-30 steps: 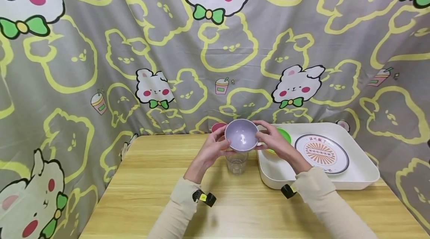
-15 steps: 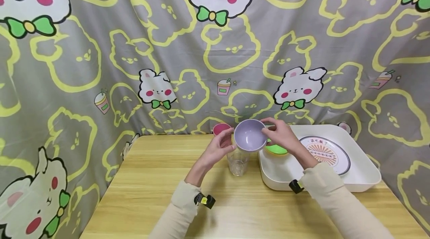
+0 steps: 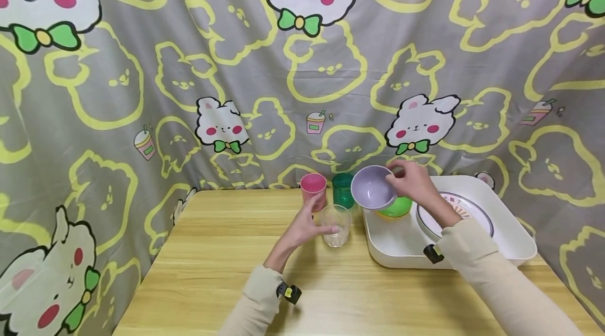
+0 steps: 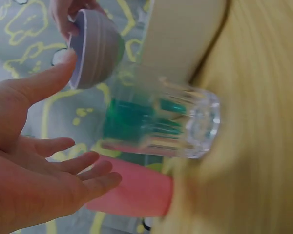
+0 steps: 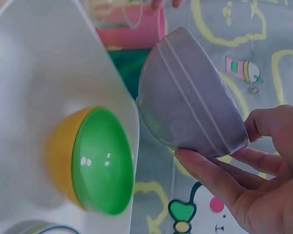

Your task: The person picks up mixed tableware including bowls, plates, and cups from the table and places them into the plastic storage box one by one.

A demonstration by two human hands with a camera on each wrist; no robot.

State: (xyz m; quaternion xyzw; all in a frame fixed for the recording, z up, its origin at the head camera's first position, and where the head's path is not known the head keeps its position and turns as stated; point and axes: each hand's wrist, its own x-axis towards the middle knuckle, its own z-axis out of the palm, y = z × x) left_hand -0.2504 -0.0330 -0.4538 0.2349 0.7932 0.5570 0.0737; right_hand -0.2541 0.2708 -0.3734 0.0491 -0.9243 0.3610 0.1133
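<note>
My right hand [image 3: 416, 184] pinches a lavender bowl [image 3: 373, 189] by its right rim, thumb and fingers on either side. It hangs tilted above the tray's back left corner. In the right wrist view the bowl's ribbed outside [image 5: 190, 97] shows. My left hand [image 3: 302, 228] is beside a clear tumbler [image 3: 336, 236] standing on the table. The left wrist view shows its thumb and fingers [image 4: 100, 187] spread, with a gap to the tumbler. Behind stand a pink cup [image 3: 313, 184] and a green cup [image 3: 342, 191]; the bowl hides part of the green one.
A white tray [image 3: 397, 261] stands on the right of the wooden table [image 3: 217, 241]. It holds a green bowl [image 5: 105, 161] nested in a yellow bowl [image 5: 61, 151], and a patterned plate [image 3: 484, 226]. A printed curtain [image 3: 264, 79] hangs behind the table.
Both hands held the lavender bowl at first. The left hand has let go and moved down to the tumbler, while the right hand has carried the bowl rightward to the tray, uncovering the cups.
</note>
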